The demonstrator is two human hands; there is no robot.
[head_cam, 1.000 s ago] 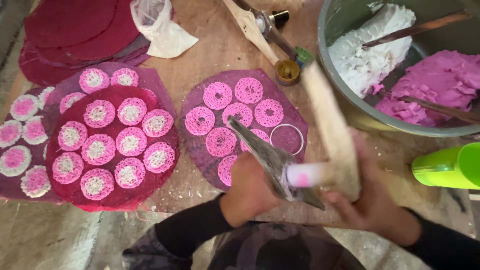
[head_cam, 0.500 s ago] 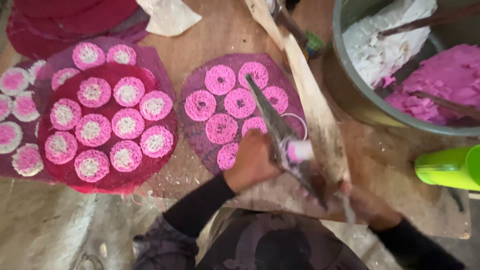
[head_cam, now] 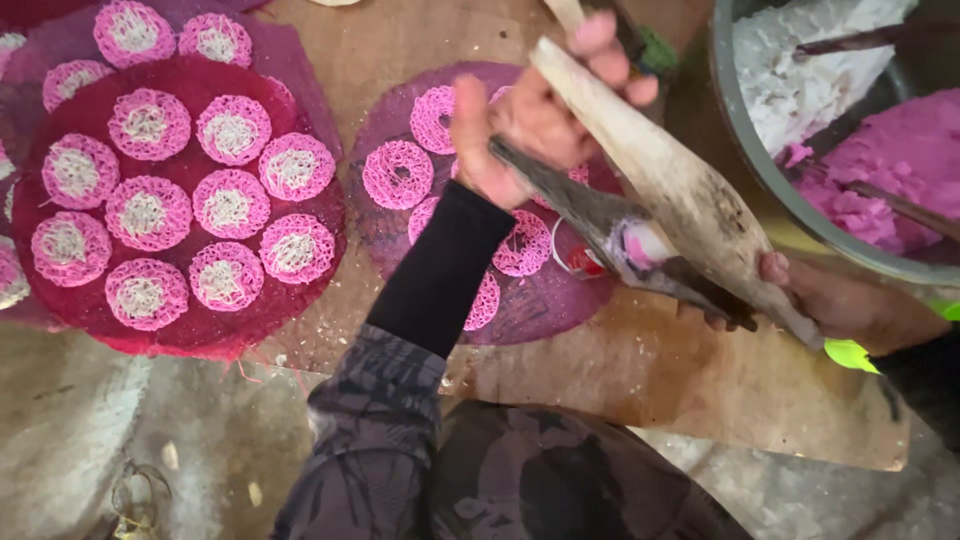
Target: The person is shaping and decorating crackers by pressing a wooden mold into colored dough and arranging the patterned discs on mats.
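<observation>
A long wooden noodle press [head_cam: 680, 190] with a dark metal lever is held slanted above a round purple mat [head_cam: 540, 310]. My left hand [head_cam: 530, 120] grips its far end, over the top of the mat. My right hand [head_cam: 835, 300] holds the near lower end at the right. A pink-smeared barrel [head_cam: 640, 243] sits in the middle of the press. On the mat lie several pink lacy noodle rounds [head_cam: 400, 175]; some are hidden under my arm and the press. A small metal ring [head_cam: 575, 258] rests on the mat below the press.
A red mat [head_cam: 300, 250] at the left carries several pink-and-white noodle rounds. A big metal basin [head_cam: 745, 150] at the upper right holds white dough [head_cam: 800, 70] and pink dough [head_cam: 900, 170]. A green cup [head_cam: 852, 353] stands near my right hand. Everything rests on a wooden board [head_cam: 700, 390].
My left hand has moved from the near part of the press up to its far end. The press has swung up and to the right. The view has come closer.
</observation>
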